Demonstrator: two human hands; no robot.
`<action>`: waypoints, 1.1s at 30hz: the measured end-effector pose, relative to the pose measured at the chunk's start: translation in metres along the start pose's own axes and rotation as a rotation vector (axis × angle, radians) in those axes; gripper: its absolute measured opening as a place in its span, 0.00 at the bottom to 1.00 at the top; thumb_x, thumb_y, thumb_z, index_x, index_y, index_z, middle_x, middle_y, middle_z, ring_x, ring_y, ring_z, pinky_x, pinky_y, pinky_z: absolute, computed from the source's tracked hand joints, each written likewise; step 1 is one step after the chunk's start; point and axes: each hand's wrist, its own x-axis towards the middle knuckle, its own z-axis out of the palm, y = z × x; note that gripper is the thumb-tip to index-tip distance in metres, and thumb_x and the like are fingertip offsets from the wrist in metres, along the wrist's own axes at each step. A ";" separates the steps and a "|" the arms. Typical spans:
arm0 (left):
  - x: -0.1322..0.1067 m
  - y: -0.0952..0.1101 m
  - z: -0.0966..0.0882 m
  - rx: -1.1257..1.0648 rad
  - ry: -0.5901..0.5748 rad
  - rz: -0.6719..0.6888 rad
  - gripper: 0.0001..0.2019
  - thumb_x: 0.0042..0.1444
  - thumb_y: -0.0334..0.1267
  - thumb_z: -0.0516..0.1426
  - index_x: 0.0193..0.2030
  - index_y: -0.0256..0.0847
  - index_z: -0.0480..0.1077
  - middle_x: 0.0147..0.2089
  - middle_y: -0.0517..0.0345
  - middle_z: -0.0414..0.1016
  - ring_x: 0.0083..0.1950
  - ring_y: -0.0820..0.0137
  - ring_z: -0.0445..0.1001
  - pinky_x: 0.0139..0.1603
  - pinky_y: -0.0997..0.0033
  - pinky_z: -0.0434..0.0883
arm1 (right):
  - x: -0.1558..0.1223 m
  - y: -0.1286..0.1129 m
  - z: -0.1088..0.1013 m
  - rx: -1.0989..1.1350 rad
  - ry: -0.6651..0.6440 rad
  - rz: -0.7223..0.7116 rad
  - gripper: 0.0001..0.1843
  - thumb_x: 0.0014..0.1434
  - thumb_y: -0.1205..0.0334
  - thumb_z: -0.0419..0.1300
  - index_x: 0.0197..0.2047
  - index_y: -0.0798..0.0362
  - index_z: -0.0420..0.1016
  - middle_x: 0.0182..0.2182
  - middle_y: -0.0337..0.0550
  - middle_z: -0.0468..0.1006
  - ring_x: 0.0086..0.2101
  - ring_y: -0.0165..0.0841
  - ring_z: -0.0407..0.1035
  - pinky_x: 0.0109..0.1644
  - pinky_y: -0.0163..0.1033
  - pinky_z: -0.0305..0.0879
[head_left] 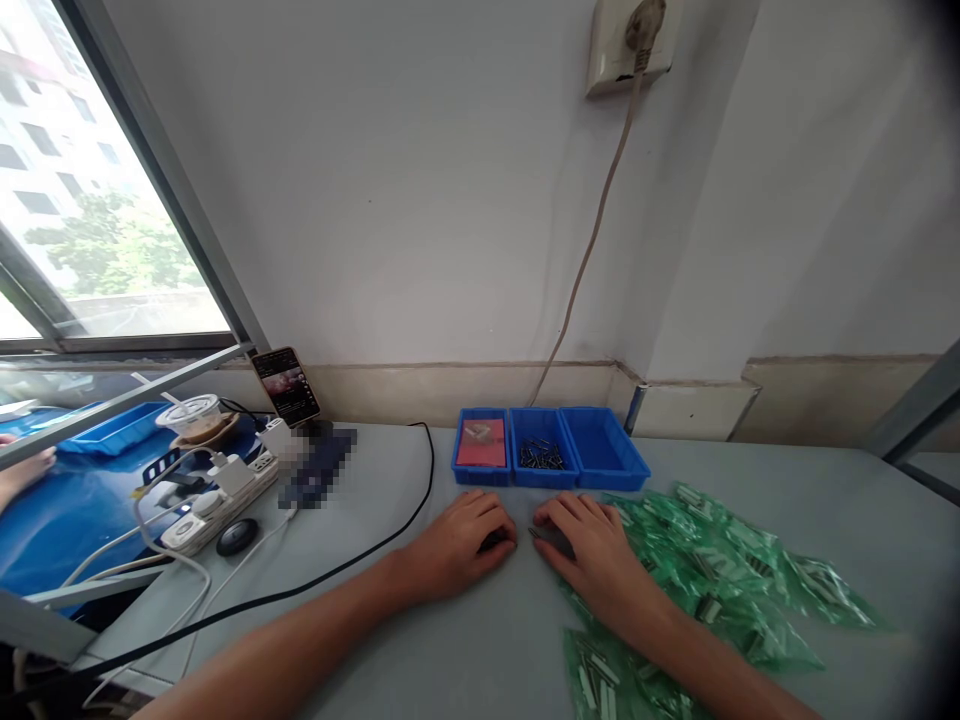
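My left hand (463, 545) rests on the grey table (390, 640), fingers curled over a small dark part that is mostly hidden. My right hand (592, 555) lies just right of it, fingers bent around another small dark piece, its wrist lying over a spread of green plastic bags (739, 580) filled with small metal parts. Just beyond both hands stand three blue bins in a row: the left bin (481, 447) holds a red pad, the middle bin (541, 455) holds small dark pins, the right bin (606, 450) looks bare.
A white power strip (217, 495) with chargers and cables sits at the left, a black cable (420, 500) curving across the table. A phone (286, 384) leans on the wall, a lidded cup (192, 416) beside it. Another person's hand (22, 472) shows at far left.
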 end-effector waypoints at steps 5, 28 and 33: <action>0.000 -0.002 0.002 0.007 0.004 -0.001 0.01 0.71 0.34 0.59 0.45 0.42 0.70 0.43 0.56 0.74 0.47 0.64 0.70 0.52 0.66 0.68 | -0.001 0.002 0.003 -0.030 0.010 -0.038 0.04 0.70 0.66 0.64 0.41 0.47 0.75 0.40 0.40 0.78 0.42 0.43 0.72 0.48 0.47 0.58; -0.001 -0.002 0.001 0.018 -0.012 -0.004 0.02 0.72 0.35 0.57 0.46 0.42 0.71 0.42 0.55 0.74 0.47 0.64 0.70 0.51 0.65 0.68 | 0.003 -0.014 -0.020 0.519 0.096 0.065 0.12 0.77 0.62 0.48 0.48 0.46 0.73 0.46 0.45 0.78 0.46 0.40 0.73 0.51 0.43 0.69; 0.000 -0.002 0.001 0.023 -0.006 0.008 0.02 0.72 0.35 0.57 0.45 0.42 0.70 0.42 0.55 0.74 0.46 0.64 0.70 0.51 0.64 0.68 | 0.003 -0.013 -0.021 0.632 0.113 0.128 0.12 0.76 0.56 0.50 0.51 0.46 0.74 0.47 0.46 0.79 0.46 0.41 0.73 0.52 0.45 0.70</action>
